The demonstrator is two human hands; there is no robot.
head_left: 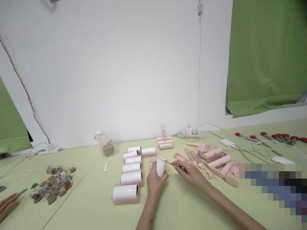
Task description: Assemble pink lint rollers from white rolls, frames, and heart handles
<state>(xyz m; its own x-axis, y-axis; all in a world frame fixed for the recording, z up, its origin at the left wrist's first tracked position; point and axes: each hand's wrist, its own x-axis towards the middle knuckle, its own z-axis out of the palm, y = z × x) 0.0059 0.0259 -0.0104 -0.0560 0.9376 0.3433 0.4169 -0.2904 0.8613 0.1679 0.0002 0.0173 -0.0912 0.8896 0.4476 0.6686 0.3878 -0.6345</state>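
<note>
My left hand (155,182) is closed around a white roll with a pink cap (161,166), held upright above the pale green table (192,204). My right hand (189,174) pinches a thin metal tool (170,164) whose tip reaches the roll's top. To the left lies a row of several white rolls in pink holders (130,174). To the right is a heap of pink plastic handles and parts (213,159).
Pink parts (165,142) stand stacked at the back by a power strip (191,134). Red-handled screwdrivers (275,138) and cables lie far right. A bag (106,145) and small glass bottles (51,187) sit left. Another person's hand (7,206) shows at the lower left.
</note>
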